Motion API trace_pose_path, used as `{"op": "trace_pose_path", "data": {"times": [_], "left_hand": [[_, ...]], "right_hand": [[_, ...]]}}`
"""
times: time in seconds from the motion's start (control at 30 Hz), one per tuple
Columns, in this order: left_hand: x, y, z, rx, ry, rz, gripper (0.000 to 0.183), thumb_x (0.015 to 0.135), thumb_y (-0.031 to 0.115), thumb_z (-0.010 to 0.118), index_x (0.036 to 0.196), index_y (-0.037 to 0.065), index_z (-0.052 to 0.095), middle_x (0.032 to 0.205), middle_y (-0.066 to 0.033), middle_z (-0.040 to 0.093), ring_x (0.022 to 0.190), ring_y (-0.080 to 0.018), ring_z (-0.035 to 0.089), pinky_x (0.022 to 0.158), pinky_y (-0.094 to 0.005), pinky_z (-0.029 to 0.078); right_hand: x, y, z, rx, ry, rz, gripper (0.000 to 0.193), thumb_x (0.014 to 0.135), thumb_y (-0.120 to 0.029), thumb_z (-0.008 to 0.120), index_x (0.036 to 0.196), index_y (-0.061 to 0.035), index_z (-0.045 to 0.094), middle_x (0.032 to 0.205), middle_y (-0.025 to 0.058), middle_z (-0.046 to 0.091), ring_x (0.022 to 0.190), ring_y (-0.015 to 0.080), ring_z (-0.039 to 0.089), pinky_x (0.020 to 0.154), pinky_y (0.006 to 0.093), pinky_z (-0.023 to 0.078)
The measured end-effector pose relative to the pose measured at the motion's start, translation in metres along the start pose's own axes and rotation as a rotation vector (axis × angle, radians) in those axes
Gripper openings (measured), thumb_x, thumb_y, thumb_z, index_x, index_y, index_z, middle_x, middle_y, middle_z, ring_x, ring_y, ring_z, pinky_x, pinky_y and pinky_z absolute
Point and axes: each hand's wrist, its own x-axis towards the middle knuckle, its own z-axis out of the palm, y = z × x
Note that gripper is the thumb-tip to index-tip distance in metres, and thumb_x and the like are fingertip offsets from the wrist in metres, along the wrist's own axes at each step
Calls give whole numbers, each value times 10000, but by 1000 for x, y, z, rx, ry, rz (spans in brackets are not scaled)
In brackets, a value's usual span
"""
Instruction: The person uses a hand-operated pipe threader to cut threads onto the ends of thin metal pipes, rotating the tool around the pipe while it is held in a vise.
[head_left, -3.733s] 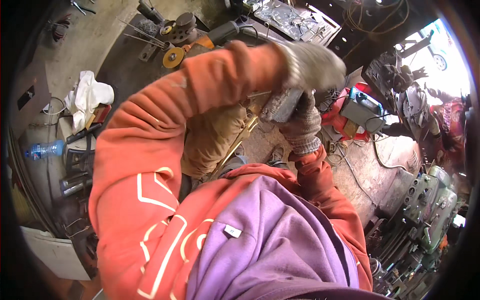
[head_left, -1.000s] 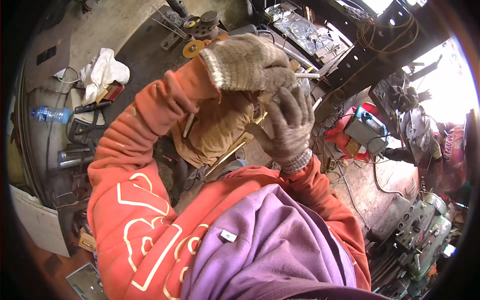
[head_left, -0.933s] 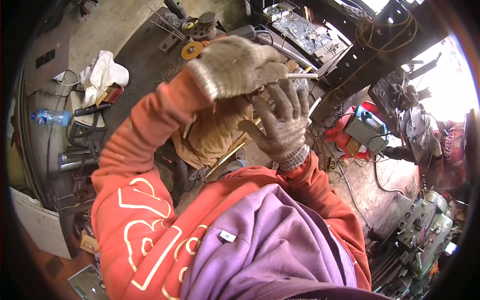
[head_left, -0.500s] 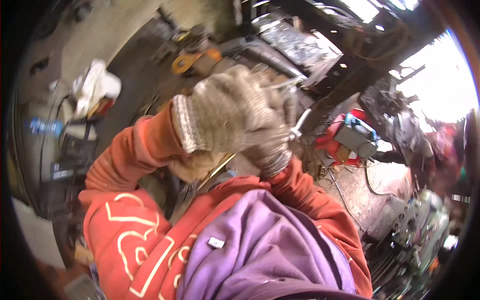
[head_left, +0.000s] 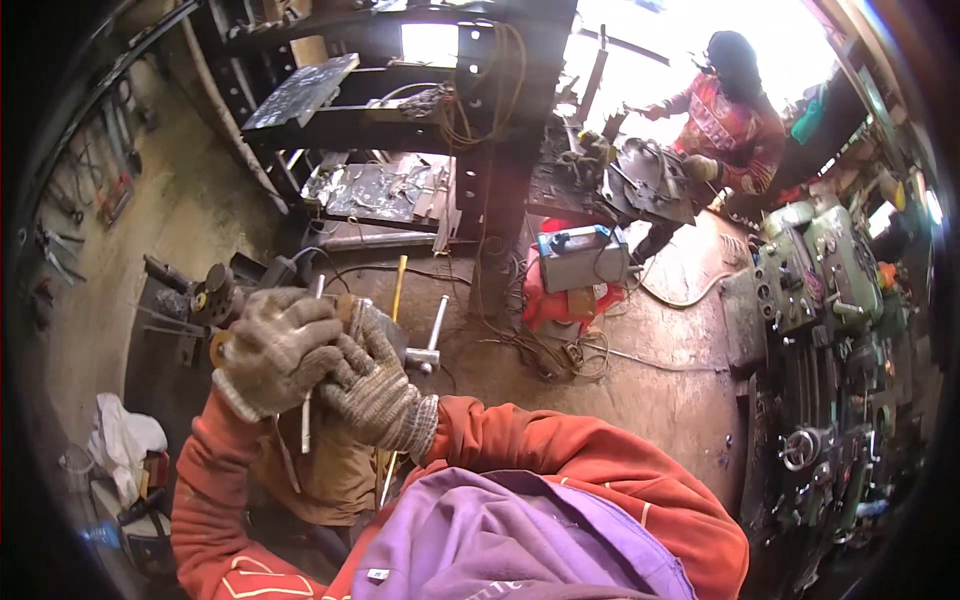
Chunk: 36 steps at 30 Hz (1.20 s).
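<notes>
Fingers (head_left: 300, 345) of the gloved left hand (head_left: 278, 352) are curled shut around a thin pale rod (head_left: 309, 385), held upright, its ends showing above and below the fist. The gloved right hand (head_left: 378, 385) presses against the left, fingers bent over a grey metal piece (head_left: 385, 328); its grip cannot be judged. Orange sleeves (head_left: 560, 460) run back from both hands. Beyond stand a blue welding unit (head_left: 582, 257), a dark steel rack (head_left: 400, 100) and another person (head_left: 728, 115) at a bench.
</notes>
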Motion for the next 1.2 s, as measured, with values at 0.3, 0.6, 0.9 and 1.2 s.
{"op": "trace_pose_path", "data": {"times": [0.3, 0.6, 0.9, 1.2], "left_hand": [[-43, -4, -7, 392, -77, -244, 336, 1003, 383, 651, 963, 57, 719, 652, -143, 611, 635, -354, 639, 626, -484, 501], [-25, 87, -33, -576, -37, -523, 374, 907, 93, 706, 1278, 47, 708, 1007, -130, 723, 870, -249, 717, 775, -404, 559], [-8, 20, -12, 55, -249, -103, 119, 934, 244, 718, 911, 134, 758, 810, -115, 700, 769, -343, 725, 669, -452, 575], [-8, -8, -25, 337, -373, -545, 351, 947, 411, 723, 1095, 94, 748, 1097, -221, 716, 1083, -400, 669, 956, -488, 529]], "right_hand": [[4, -19, -13, 134, -55, 55, 631, 763, -434, 753, 1298, -103, 709, 1406, 191, 611, 1380, 435, 522, 1188, 766, 270], [-28, -6, 67, 938, 156, 434, 543, 1010, -394, 530, 1500, -160, 524, 1520, 123, 539, 1472, 314, 456, 1267, 607, 273], [-7, -25, 6, -72, 4, 37, 484, 902, -350, 610, 1344, -164, 674, 1564, 188, 507, 1477, 426, 439, 1233, 741, 214], [1, -10, 6, -122, -41, 64, 547, 934, -335, 578, 1464, -198, 570, 1615, 109, 481, 1520, 375, 401, 1216, 726, 274]]}}
